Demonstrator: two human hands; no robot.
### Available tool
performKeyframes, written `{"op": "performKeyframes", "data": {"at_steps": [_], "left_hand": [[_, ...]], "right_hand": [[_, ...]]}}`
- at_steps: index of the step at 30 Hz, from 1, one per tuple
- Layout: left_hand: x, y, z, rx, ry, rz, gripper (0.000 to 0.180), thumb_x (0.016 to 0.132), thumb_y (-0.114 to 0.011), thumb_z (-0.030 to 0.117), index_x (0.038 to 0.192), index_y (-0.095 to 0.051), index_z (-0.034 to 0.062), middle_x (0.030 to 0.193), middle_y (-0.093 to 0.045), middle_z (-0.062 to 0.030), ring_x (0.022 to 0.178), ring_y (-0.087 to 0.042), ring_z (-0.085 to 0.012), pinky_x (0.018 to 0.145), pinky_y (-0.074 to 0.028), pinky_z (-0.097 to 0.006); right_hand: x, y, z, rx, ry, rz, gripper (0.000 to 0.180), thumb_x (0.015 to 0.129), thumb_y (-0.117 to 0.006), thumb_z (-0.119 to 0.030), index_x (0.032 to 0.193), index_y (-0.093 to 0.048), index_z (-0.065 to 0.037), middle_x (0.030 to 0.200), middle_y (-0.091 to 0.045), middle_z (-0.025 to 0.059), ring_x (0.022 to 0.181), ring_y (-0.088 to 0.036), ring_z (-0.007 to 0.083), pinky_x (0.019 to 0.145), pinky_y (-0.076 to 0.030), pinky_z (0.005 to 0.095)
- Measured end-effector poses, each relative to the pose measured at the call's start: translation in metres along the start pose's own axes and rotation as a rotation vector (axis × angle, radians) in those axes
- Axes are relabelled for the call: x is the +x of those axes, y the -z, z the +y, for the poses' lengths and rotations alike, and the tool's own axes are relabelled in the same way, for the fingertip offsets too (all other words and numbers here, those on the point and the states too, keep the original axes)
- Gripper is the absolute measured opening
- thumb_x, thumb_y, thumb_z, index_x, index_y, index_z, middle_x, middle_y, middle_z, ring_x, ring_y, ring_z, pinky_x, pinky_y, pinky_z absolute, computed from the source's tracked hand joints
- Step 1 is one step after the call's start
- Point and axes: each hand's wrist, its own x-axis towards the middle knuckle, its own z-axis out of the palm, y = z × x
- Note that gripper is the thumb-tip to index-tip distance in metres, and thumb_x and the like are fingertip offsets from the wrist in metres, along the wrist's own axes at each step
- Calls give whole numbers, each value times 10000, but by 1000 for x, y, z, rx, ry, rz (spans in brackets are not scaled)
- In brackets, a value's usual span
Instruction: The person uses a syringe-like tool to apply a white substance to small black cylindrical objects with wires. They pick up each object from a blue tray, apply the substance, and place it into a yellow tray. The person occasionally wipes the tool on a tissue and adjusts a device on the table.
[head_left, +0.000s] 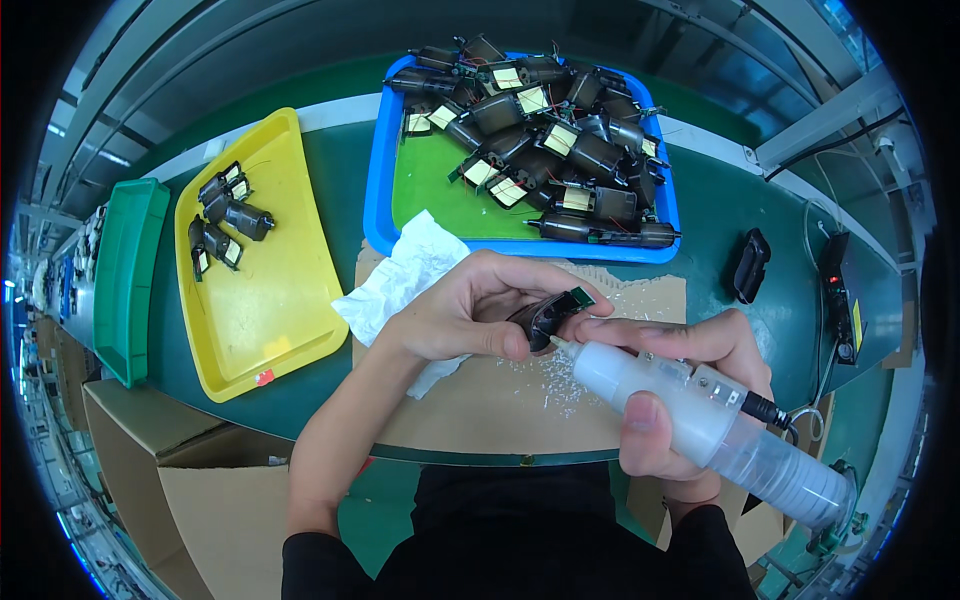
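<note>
My left hand (465, 310) is closed round a dark brown, glossy plastic housing (545, 318) with a small green circuit board at its upper end. My right hand (690, 390) grips a white, tube-shaped tool (655, 395) with a narrow nozzle, a clear ribbed rear section and a black cable plug at its side. The nozzle tip is at the lower edge of the housing; whether they touch I cannot tell. Beneath both hands lies a brown cardboard sheet (480, 410), sprinkled with small white bits. A crumpled white tissue (410, 270) rests by my left wrist.
A blue tray (382, 185) at the back holds many similar dark housings with pale labels. On the left, a yellow tray (270, 310) carries several more, beside a green bin (130, 290). To the right are a black plastic part (748, 266) and a black box (842, 300) with wires.
</note>
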Motion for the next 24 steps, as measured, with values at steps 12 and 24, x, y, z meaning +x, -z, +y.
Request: {"op": "performKeyframes", "data": {"at_steps": [12,24], "left_hand": [[2,-2,3,22,-5,-29,733,593,-848,365,1134,-587,-54,1117,-618,-151,1038,-588,-200,933,-432,-316],[2,-3,7,55,-1,-58,745,566,-859,353,1103,-595,-90,1074,-628,-164,1010,-600,-216,912,-443,-323]], "right_hand": [[-2,2,-3,-4,-42,-26,341,680,-747,-137,877,-512,14,866,-686,173,849,-681,219,747,-535,294],[-2,7,-14,-91,-113,-149,396,775,-662,-229,890,-378,23,848,-636,285,841,-661,342,804,-531,461]]}}
